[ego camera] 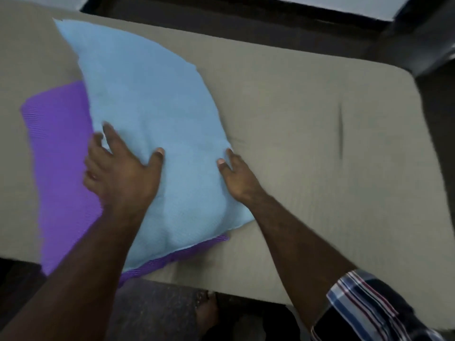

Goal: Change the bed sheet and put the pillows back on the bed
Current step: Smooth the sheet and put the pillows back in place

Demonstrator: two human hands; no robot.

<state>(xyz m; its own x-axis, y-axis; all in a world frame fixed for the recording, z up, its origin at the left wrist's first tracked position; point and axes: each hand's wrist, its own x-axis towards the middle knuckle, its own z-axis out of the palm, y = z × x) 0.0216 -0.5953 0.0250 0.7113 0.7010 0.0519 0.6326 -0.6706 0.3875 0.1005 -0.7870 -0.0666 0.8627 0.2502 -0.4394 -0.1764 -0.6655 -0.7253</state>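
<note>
A light blue pillow (147, 114) lies slanted on the bed, on top of a purple pillow (59, 148) that sticks out at its left and near edges. The bed (320, 143) is covered with a beige sheet. My left hand (120, 168) rests flat on the blue pillow's near left part, fingers spread. At the pillow's right edge, my right hand (234, 173) touches it with the thumb on top; its other fingers lie along the edge, partly hidden.
A dark bed frame (221, 13) runs along the far side, with a dark post (418, 45) at the far right corner. My bare foot (206, 313) stands on the grey floor beside the near bed edge.
</note>
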